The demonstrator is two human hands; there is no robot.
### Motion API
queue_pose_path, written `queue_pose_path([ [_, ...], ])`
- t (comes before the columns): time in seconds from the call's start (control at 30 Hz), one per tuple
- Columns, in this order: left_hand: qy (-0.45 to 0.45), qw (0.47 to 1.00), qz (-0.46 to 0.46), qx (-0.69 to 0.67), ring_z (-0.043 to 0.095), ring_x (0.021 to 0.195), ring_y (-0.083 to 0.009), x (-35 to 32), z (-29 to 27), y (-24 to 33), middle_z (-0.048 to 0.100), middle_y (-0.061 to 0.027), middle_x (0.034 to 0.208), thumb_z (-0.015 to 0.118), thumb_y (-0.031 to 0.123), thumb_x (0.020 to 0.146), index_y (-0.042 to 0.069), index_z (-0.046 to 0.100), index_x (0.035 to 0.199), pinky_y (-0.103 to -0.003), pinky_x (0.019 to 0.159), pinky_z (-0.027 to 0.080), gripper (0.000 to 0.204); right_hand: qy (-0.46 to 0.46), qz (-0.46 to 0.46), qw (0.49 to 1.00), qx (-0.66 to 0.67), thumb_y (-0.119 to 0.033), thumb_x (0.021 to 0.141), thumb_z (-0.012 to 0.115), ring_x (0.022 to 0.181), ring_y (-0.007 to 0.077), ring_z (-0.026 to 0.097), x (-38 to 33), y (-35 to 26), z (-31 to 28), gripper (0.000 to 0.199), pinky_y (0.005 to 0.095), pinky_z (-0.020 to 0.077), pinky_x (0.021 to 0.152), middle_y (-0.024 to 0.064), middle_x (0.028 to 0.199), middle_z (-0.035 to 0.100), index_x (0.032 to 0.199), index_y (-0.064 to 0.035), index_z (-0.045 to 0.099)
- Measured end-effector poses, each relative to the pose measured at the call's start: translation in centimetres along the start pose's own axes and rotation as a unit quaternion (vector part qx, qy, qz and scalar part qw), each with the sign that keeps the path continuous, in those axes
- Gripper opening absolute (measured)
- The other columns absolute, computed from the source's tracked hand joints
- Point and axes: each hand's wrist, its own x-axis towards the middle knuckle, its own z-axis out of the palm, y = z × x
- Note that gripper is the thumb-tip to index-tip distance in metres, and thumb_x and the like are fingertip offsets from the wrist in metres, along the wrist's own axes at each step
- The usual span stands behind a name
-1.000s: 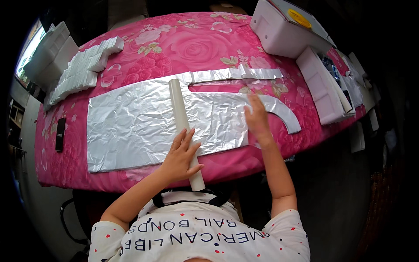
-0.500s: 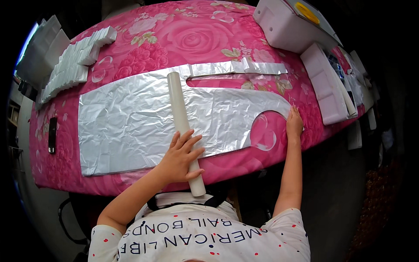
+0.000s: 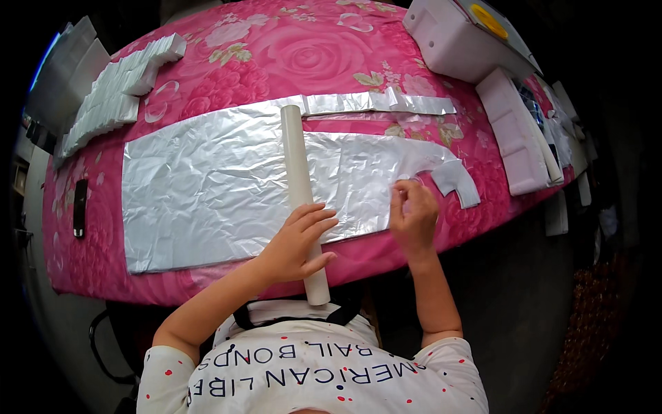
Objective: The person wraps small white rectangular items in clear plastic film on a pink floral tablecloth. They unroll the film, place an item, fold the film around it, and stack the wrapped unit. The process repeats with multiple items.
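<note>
A wide sheet of thin, wrinkled silvery plastic film [image 3: 207, 186] lies across the table, with a long narrow strip along its far right side. Across its middle rests a white tube [image 3: 298, 159], its near end past the table edge. My left hand [image 3: 300, 238] lies over the tube's near part, fingers spread. My right hand [image 3: 414, 214] is closed in a pinch at the film's right end, which is drawn inward and partly folded. A whitish bent flap [image 3: 456, 183] lies just right of that hand. The fingers hide the exact pinch point.
A pink floral tablecloth [image 3: 310, 55] covers the table. Stacked white folded packets [image 3: 114, 100] and clear plastic bins [image 3: 65, 76] stand at the left, near a black phone-like object [image 3: 81, 207]. White foam boxes [image 3: 510, 131] line the right, with a yellow ring [image 3: 488, 21] on top.
My right hand has moved left from the film's right tip, pulling that end inward and closing its curved opening. The tube and my left hand have shifted slightly right.
</note>
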Motion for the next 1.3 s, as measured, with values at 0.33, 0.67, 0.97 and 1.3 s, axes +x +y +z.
queue_pose_path([
  [0.33,0.078,0.823,-0.403,-0.393,0.06,0.069,-0.0117,-4.6,-10.7,-5.6,0.06,-0.0035,0.076,0.06,0.011,0.084,0.002,0.059,0.09,-0.024,0.061,0.049,0.011,-0.194,-0.108,0.945,0.238,-0.016,0.074,0.068,0.07,0.0278,0.057,-3.9,-11.0,4.0,0.028,0.0364,0.0459,0.061,0.0102,0.081,0.06,0.097,-0.0037,0.058],
  [0.67,0.198,0.849,-0.243,0.427,0.056,0.097,-0.0313,-13.1,-19.7,-8.3,0.058,-0.0142,0.106,0.054,-0.005,0.074,0.001,0.056,0.1,-0.036,0.082,0.046,0.027,-0.459,0.214,0.861,0.042,-0.043,0.07,0.071,0.068,0.0298,0.063,-6.7,-10.8,2.4,0.053,0.0371,0.0493,0.06,0.0172,0.076,0.062,0.094,0.0017,0.054],
  [0.97,0.178,0.965,-0.063,0.181,0.04,0.122,-0.0339,-2.0,-5.5,-4.2,0.037,-0.0178,0.136,0.06,0.006,0.078,-0.001,0.045,0.124,-0.039,0.099,0.036,0.049,-0.445,0.272,0.844,0.123,-0.045,0.073,0.067,0.071,0.0338,0.062,-6.9,-10.0,1.7,0.054,0.0399,0.049,0.066,0.0183,0.077,0.062,0.093,0.0026,0.053],
  [1.3,0.233,0.863,-0.226,0.387,0.016,0.136,-0.0365,-11.7,-10.7,-10.6,0.018,-0.0218,0.146,0.048,0.023,0.089,-0.005,0.021,0.138,-0.045,0.109,0.015,0.062,-0.23,-0.021,0.967,0.105,-0.041,0.069,0.072,0.086,0.028,0.055,0.7,-13.4,7.3,0.061,0.0362,0.0476,0.07,0.0136,0.094,0.056,0.108,0.0014,0.05],
])
